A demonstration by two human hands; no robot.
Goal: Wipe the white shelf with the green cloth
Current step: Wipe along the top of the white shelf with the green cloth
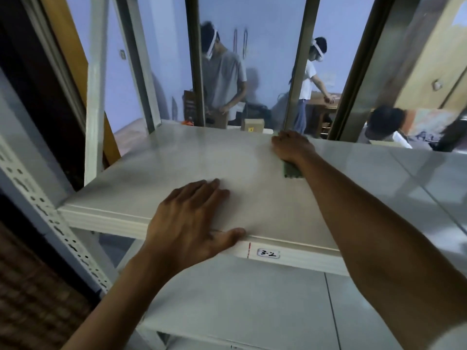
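Note:
The white shelf (192,157) spreads flat in front of me, its front lip bearing a small label reading 3-2. My right hand (290,146) reaches to the far right back of the shelf and presses on the green cloth (292,170); only a corner of the cloth shows beneath my wrist, and a sliver peeks out by the fingertips. My left hand (192,221) lies flat near the front edge, fingers spread, thumb hooked over the lip, holding nothing.
White perforated uprights (38,195) frame the shelf on the left, and dark posts (194,61) rise behind it. A lower white shelf (240,304) sits beneath. Beyond the back edge, three people stand or bend among cardboard boxes (252,124) and a wooden table.

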